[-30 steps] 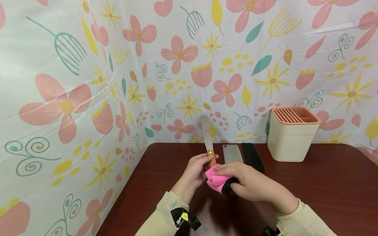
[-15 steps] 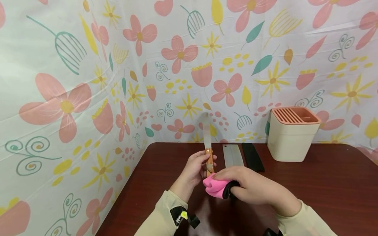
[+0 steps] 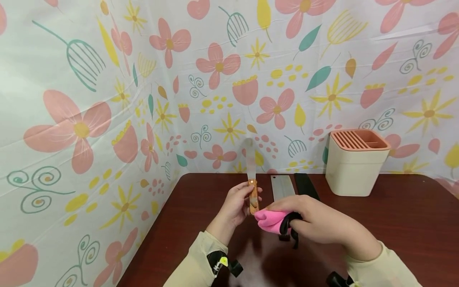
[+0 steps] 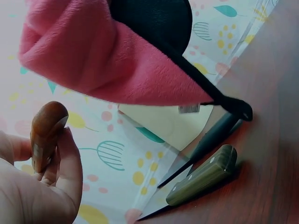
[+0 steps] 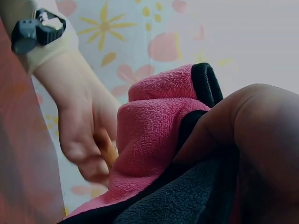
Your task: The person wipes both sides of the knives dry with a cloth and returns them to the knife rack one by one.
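Note:
A knife (image 3: 253, 194) with a riveted wooden handle stands nearly upright in my left hand (image 3: 234, 204), its pale blade pointing up and away. Thumb and fingers grip the handle, and its rounded butt shows in the left wrist view. My right hand (image 3: 317, 219) holds a folded cloth (image 3: 270, 220), pink on one side and dark on the other, with black edging. The cloth's pink fold is right by the handle's butt in the head view. In the right wrist view the cloth (image 5: 149, 135) hides part of the handle and left fingers.
On the table (image 3: 394, 231) behind my right hand lie a cleaver (image 3: 282, 186) and a long black flat piece (image 3: 306, 185). A cream knife block (image 3: 349, 171) with an orange slotted top stands at the back right. Floral sheeting (image 3: 222, 91) covers the walls.
The cloth has slid down the wooden handle to its butt, then shifted right with my right hand, baring more of the handle. My left hand has barely moved.

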Motion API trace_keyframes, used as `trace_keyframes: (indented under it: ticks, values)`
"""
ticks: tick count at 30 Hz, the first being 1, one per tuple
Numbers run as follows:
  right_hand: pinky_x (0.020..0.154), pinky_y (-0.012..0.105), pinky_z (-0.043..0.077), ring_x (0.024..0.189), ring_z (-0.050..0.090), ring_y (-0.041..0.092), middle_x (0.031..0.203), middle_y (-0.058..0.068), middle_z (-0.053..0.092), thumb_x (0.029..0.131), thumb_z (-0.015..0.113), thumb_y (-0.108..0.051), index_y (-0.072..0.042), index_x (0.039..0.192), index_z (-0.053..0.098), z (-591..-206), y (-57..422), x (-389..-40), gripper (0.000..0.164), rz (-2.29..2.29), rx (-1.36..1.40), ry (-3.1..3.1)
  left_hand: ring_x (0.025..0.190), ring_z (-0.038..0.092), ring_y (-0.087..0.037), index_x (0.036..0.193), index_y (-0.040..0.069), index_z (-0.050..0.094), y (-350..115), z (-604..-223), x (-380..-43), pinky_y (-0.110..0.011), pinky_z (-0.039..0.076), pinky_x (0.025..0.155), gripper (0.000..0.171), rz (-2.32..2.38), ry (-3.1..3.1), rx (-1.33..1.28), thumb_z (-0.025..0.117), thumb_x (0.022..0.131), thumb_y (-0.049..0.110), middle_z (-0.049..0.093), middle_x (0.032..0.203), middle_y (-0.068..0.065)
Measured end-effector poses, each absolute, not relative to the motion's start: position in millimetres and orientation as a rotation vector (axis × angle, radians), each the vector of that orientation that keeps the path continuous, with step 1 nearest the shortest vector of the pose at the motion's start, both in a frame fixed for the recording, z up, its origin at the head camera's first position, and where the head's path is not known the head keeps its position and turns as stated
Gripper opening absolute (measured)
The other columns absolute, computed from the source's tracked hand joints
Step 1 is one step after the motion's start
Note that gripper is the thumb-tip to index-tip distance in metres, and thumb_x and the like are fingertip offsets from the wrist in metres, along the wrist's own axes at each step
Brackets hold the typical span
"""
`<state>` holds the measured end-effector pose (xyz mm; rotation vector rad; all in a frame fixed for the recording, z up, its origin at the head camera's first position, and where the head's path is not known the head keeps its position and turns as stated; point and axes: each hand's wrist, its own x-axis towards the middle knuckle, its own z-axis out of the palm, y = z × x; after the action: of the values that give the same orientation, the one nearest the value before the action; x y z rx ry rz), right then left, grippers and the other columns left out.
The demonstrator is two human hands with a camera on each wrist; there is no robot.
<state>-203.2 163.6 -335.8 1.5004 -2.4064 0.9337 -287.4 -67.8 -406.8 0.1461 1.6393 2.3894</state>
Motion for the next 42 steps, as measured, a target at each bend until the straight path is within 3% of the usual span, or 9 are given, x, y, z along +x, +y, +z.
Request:
trace_keyframes:
  ticks: [12,16,20,23,29,37,42]
  values:
    - [0.071,0.018,0.046,0.089,0.058,-0.005,0.104,-0.022,0.068,0.076,0.06,0.014,-0.038,0.117,0.07,-343,259,-208,0.067,0.728,1.193,-2.636,0.074,0.07,-0.01,0.14,0.006,0.058,-72,-403,-286,-0.027,0.059,0.059,0.038,2.375,1.615,0.173,0.056,0.105,0.021,0.074,0.098,0.003]
    - [0.064,0.019,0.042,0.08,0.054,-0.007,0.096,-0.019,0.065,0.079,0.062,0.01,-0.03,0.118,0.072,-355,307,-216,0.057,0.647,0.977,-2.795,0.074,0.07,-0.01,0.14,0.006,0.058,-73,-404,-286,-0.027,0.059,0.06,0.038,2.371,1.614,0.176,0.057,0.105,0.022,0.074,0.098,0.003]
    - [0.061,0.021,0.038,0.07,0.048,-0.005,0.09,-0.012,0.064,0.084,0.061,0.005,-0.014,0.125,0.071,-367,345,-221,0.046,0.566,0.7,-2.961,0.074,0.07,-0.01,0.141,0.006,0.058,-74,-404,-288,-0.027,0.059,0.061,0.039,2.372,1.615,0.181,0.056,0.105,0.022,0.074,0.099,0.003]
    - [0.061,0.022,0.039,0.069,0.047,-0.004,0.09,-0.009,0.067,0.083,0.063,0.002,-0.009,0.122,0.073,-378,367,-224,0.041,0.408,0.554,-3.0,0.074,0.07,-0.009,0.141,0.006,0.058,-74,-404,-288,-0.027,0.059,0.061,0.039,2.37,1.616,0.186,0.055,0.106,0.022,0.073,0.098,0.004]
    - [0.066,0.028,0.051,0.081,0.059,-0.003,0.097,0.0,0.076,0.076,0.075,-0.002,-0.013,0.116,0.076,-407,399,-228,0.041,0.206,0.479,-2.877,0.074,0.07,-0.01,0.14,0.006,0.059,-75,-403,-287,-0.027,0.059,0.061,0.039,2.369,1.632,0.178,0.057,0.105,0.023,0.074,0.097,0.004]
    - [0.072,0.032,0.055,0.09,0.068,0.011,0.111,0.008,0.076,0.07,0.075,0.001,-0.01,0.126,0.071,-440,405,-230,0.057,0.158,0.505,-2.886,0.072,0.069,-0.01,0.137,0.005,0.059,-76,-400,-285,-0.025,0.059,0.058,0.037,2.38,1.623,0.191,0.057,0.105,0.023,0.074,0.096,0.005]
    - [0.073,0.04,0.053,0.091,0.064,0.019,0.117,0.017,0.073,0.075,0.076,-0.009,-0.003,0.135,0.064,-445,400,-230,0.062,0.283,0.46,-3.109,0.071,0.068,-0.011,0.138,0.004,0.059,-76,-398,-284,-0.025,0.058,0.058,0.038,2.383,1.63,0.214,0.058,0.105,0.023,0.074,0.095,0.005]
